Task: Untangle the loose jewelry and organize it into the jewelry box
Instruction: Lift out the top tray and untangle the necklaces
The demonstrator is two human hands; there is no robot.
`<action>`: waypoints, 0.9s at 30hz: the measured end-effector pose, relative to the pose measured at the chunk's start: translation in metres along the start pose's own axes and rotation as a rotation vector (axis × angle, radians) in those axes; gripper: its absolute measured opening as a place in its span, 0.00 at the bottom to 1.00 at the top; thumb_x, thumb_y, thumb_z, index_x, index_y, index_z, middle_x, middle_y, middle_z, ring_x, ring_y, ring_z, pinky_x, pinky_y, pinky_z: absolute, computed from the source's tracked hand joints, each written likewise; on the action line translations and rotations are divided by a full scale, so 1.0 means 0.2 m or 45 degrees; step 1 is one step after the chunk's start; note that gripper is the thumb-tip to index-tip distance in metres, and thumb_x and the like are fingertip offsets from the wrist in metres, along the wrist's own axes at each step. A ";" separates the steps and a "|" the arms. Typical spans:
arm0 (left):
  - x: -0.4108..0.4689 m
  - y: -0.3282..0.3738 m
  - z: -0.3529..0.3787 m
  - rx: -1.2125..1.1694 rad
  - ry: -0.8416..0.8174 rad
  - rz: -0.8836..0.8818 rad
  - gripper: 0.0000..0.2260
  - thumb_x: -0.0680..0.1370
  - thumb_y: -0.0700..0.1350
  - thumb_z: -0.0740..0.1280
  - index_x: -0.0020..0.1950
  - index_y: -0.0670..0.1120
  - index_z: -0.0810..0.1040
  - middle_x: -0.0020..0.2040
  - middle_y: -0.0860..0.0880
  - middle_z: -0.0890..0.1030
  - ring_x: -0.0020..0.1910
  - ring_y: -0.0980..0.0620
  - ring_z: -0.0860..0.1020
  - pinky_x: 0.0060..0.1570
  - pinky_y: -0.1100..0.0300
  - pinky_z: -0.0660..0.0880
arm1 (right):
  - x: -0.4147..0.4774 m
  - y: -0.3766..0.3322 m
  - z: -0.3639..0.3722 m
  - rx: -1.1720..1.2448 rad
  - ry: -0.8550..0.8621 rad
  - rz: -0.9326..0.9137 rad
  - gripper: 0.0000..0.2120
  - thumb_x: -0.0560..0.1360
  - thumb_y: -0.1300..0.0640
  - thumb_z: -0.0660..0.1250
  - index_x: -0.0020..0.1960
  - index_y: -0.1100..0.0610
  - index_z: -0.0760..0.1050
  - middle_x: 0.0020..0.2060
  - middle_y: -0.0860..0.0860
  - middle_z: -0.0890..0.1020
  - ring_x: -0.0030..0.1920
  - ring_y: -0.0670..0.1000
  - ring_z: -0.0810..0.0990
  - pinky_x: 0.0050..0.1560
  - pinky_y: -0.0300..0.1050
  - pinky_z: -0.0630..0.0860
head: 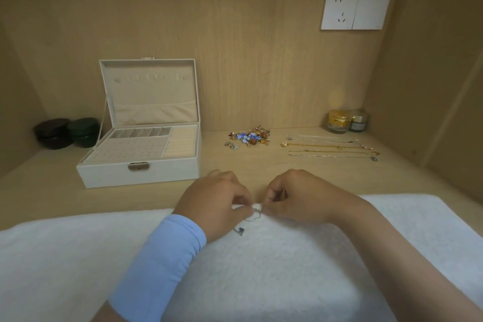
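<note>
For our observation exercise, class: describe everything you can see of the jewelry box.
The box is white, rectangular, leather-like, standing on the wooden shelf right of two dark jars. Its lid is up, showing beige lining, hooks and a gathered pocket. The tray has small compartments, a dotted panel and ring rolls. A metal clasp sits in front. No jewelry shows inside.

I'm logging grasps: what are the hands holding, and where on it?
The left hand and right hand both pinch a thin silver chain, fingertips close together, away from its small dark pendant, which lies free on the white towel.
</note>
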State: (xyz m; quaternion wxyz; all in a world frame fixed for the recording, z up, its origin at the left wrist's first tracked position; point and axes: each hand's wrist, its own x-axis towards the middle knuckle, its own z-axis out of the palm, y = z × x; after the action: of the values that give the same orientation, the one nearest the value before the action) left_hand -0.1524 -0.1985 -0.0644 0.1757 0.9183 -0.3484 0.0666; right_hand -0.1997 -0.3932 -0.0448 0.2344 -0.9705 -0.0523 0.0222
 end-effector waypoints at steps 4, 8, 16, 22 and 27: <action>-0.01 -0.06 0.00 -0.034 -0.003 -0.081 0.06 0.76 0.57 0.67 0.48 0.61 0.83 0.46 0.61 0.76 0.49 0.60 0.73 0.50 0.61 0.72 | -0.03 0.05 -0.05 -0.067 -0.001 0.060 0.06 0.74 0.50 0.69 0.40 0.49 0.83 0.33 0.41 0.83 0.33 0.39 0.78 0.34 0.35 0.75; -0.03 -0.09 -0.01 -0.110 0.000 -0.146 0.04 0.76 0.52 0.68 0.46 0.59 0.83 0.45 0.60 0.77 0.45 0.61 0.76 0.49 0.61 0.73 | -0.04 0.06 -0.08 -0.102 -0.054 0.110 0.05 0.72 0.50 0.69 0.40 0.48 0.83 0.34 0.41 0.83 0.36 0.40 0.80 0.38 0.39 0.79; -0.06 -0.12 0.00 -0.198 0.070 -0.139 0.08 0.75 0.45 0.69 0.51 0.58 0.79 0.47 0.59 0.76 0.45 0.62 0.74 0.51 0.60 0.74 | 0.10 -0.08 0.06 -0.079 0.037 0.055 0.15 0.70 0.41 0.70 0.36 0.51 0.80 0.28 0.46 0.80 0.31 0.47 0.76 0.35 0.42 0.73; -0.08 -0.15 0.01 -0.238 0.092 -0.208 0.06 0.76 0.48 0.70 0.51 0.55 0.85 0.48 0.56 0.76 0.46 0.58 0.75 0.51 0.64 0.71 | 0.11 -0.07 0.05 0.384 0.014 0.021 0.06 0.74 0.56 0.74 0.38 0.54 0.85 0.23 0.40 0.78 0.22 0.39 0.71 0.26 0.34 0.69; -0.06 -0.13 -0.02 -0.516 0.252 -0.308 0.07 0.77 0.45 0.68 0.41 0.52 0.82 0.39 0.57 0.83 0.39 0.60 0.78 0.43 0.67 0.71 | 0.10 -0.06 0.04 0.805 0.037 0.131 0.09 0.79 0.58 0.68 0.41 0.59 0.80 0.28 0.51 0.78 0.23 0.45 0.69 0.25 0.36 0.64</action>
State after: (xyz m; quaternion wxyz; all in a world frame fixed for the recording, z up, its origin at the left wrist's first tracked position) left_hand -0.1441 -0.1724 -0.0707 0.3960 0.8885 -0.2232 0.0633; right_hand -0.1809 -0.3771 -0.0478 0.5237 -0.8511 0.0097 0.0355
